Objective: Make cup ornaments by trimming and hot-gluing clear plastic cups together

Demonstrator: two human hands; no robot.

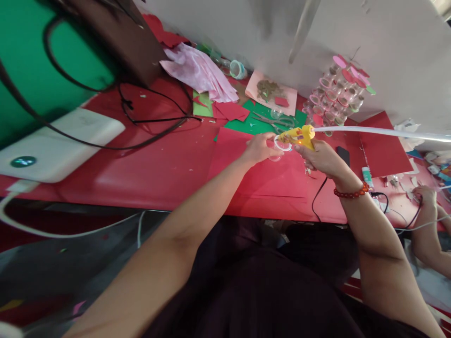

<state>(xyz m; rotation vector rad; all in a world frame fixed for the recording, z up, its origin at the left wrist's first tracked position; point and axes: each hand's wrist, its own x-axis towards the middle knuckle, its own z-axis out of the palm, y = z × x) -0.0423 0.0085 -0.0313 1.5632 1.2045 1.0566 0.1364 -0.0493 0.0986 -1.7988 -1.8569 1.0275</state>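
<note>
My right hand (322,157) is wrapped round the handle of a yellow hot glue gun (299,135), with a long clear glue stick (373,132) sticking out of its back. The gun's nozzle end is at the rim of a small clear plastic cup (276,157). My left hand (260,149) pinches that cup by its side, and the white rim faces the gun. Below both hands lie red paper sheets (253,180). Whether the nozzle touches the rim I cannot tell.
Scissors (275,123) lie on green paper behind the hands. A stack of clear cups with paper discs (334,96) stands at the back right. At left are a white power unit (66,141) and black cables. A co-worker's hand (425,193) is at far right.
</note>
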